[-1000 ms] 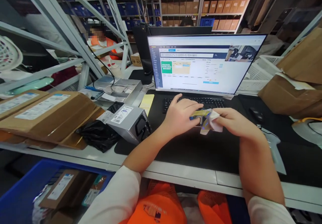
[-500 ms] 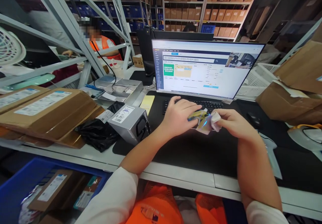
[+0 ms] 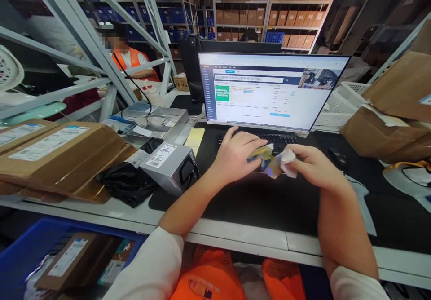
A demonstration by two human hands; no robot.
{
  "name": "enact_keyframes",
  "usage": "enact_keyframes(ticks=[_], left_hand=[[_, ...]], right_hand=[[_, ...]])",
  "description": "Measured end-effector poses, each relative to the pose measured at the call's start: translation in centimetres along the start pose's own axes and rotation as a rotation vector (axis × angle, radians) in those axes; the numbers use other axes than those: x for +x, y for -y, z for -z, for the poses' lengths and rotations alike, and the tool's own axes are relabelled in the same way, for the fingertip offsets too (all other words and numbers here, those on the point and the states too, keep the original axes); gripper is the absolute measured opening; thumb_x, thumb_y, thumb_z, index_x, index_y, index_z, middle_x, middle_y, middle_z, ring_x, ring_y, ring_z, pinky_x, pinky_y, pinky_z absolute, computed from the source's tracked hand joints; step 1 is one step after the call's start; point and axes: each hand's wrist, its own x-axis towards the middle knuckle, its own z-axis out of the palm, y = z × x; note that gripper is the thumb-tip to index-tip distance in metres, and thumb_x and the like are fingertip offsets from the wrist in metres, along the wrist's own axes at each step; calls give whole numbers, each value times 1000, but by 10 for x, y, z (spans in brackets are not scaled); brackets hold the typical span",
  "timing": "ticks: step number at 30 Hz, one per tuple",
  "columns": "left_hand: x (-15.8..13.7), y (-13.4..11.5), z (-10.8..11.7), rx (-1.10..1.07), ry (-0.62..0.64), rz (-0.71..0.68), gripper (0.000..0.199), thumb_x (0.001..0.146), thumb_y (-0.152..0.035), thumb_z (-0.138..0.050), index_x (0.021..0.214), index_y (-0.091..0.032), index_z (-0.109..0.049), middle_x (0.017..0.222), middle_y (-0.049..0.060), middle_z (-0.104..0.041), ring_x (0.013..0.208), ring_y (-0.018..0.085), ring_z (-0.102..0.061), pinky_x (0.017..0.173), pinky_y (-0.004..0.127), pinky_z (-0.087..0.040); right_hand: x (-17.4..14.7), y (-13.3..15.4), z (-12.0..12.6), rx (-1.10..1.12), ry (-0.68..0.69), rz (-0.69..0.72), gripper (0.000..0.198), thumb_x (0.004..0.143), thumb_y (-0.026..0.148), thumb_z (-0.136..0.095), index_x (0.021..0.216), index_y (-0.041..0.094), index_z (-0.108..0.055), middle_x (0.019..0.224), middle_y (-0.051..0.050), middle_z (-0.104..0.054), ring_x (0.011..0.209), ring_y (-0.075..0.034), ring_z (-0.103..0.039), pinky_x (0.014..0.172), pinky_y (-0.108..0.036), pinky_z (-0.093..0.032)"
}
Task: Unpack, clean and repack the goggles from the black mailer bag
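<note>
Over the front of the keyboard (image 3: 279,141) I hold a small shiny yellow-and-blue plastic packet (image 3: 268,161). My left hand (image 3: 237,155) grips its left side between thumb and fingers, with the index finger raised. At the packet's right end, my right hand (image 3: 311,161) pinches a crumpled whitish piece (image 3: 288,162), which may be part of the packet. What the packet contains cannot be made out. Left of my left forearm stands a grey printed box (image 3: 170,167) with a white label.
A lit monitor (image 3: 269,89) stands behind the keyboard. Cardboard parcels (image 3: 63,156) and a black plastic bag (image 3: 129,183) lie left; more cartons (image 3: 384,131) and a mouse (image 3: 338,157) are right. A blue bin (image 3: 27,250) sits below. A co-worker (image 3: 129,59) is beyond the metal frame.
The view has shifted slightly. The packet has turned a little between my hands, and the crumpled whitish piece shows more. Both hands keep their grip.
</note>
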Motion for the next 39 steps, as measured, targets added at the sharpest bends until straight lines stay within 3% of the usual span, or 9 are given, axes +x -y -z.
enact_keyframes(ticks=[3, 7, 10, 16, 19, 23, 28, 34, 39], left_hand=[[0, 1, 3, -14, -33, 28, 30, 86, -19, -65, 116, -20, -72, 111, 4, -78, 105, 21, -71, 118, 48, -35], [-1, -4, -2, -19, -24, 12, 30, 87, -18, -65, 116, -20, -72, 111, 5, -77, 105, 22, -70, 117, 48, -37], [-1, -6, -5, -23, 14, 44, 34, 88, -17, -63, 121, -20, -70, 115, 6, -76, 109, 23, -69, 118, 49, -37], [0, -3, -1, -69, 33, 181, 47, 83, -37, -78, 124, -16, -65, 121, 12, -72, 115, 29, -67, 111, 50, -47], [0, -3, -2, -121, -10, 116, 40, 83, -31, -77, 118, -14, -66, 113, 11, -72, 107, 27, -66, 98, 42, -56], [-1, -9, -14, -58, 8, -46, 29, 92, -29, -69, 116, -13, -68, 109, 13, -71, 103, 26, -65, 96, 42, -56], [-1, -8, -21, -63, 12, -91, 29, 92, -27, -66, 117, -13, -68, 110, 13, -72, 103, 26, -66, 96, 42, -57], [0, 3, -1, -120, -46, 44, 38, 81, -24, -79, 117, -15, -69, 112, 10, -71, 105, 25, -65, 95, 39, -57], [-3, -6, -19, -85, 13, -24, 32, 86, -26, -72, 116, -16, -69, 112, 12, -72, 107, 27, -65, 97, 43, -56]], right_hand=[[-4, -1, 9, 32, 19, -11, 28, 92, 40, -61, 78, 16, -65, 70, -2, -62, 64, -13, -52, 60, -26, -40], [1, 0, -4, 117, 114, 24, 29, 95, 39, -58, 84, 16, -70, 75, -3, -66, 66, -14, -55, 62, -26, -42], [7, -3, -14, 158, 55, 82, 27, 96, 38, -58, 87, 16, -71, 80, -3, -68, 68, -14, -55, 62, -25, -43], [3, -6, 0, 231, 50, 67, 34, 96, 46, -61, 79, 16, -65, 67, -2, -61, 58, -12, -49, 55, -25, -38], [0, -2, 2, 215, 75, 34, 33, 96, 44, -61, 78, 16, -65, 67, -2, -61, 60, -13, -51, 59, -26, -40], [3, 1, -12, 105, 54, -11, 29, 98, 41, -56, 86, 17, -66, 80, -4, -66, 70, -16, -57, 66, -29, -44], [7, -4, -16, -71, -119, 153, 22, 97, 33, -53, 90, 19, -69, 109, -7, -67, 96, -19, -62, 84, -31, -46], [4, -12, 10, 55, 176, -10, 30, 97, 45, -58, 97, 18, -71, 93, -5, -71, 83, -18, -62, 77, -30, -48], [6, -2, -8, 97, 166, -73, 34, 99, 48, -56, 91, 17, -68, 89, -7, -73, 78, -19, -65, 70, -29, -49]])
